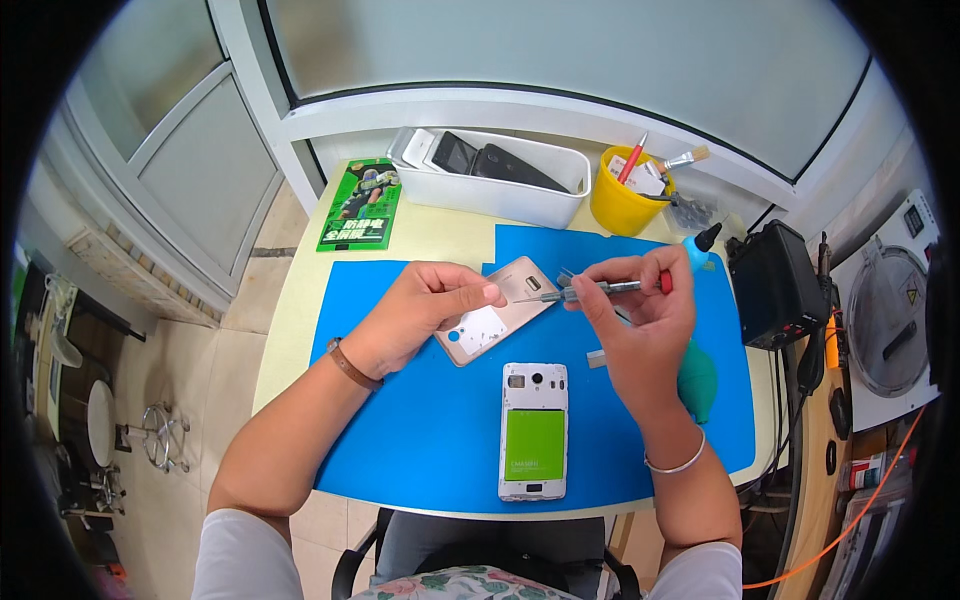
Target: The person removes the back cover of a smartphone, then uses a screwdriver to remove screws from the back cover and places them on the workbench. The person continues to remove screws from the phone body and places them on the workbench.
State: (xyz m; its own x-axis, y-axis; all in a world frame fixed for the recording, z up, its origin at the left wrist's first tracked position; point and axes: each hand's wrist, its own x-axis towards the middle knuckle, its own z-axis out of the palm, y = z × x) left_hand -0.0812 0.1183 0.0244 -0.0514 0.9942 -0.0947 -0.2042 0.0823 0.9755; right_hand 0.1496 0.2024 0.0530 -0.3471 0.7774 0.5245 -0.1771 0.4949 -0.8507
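Observation:
My left hand is pinched over a gold phone back cover on the blue mat; what its fingertips hold is too small to make out. My right hand grips a screwdriver with a red end, its thin tip pointing left close to my left fingertips. An opened white phone with a green battery lies below, between my forearms. Beside my right hand are a green rubber blower and a light blue bottle with a black tip, both partly hidden.
A white bin of phones, a yellow cup of tools and a green packet line the desk's back. A black power unit, cables and a machine stand right. A stool is on the floor at left.

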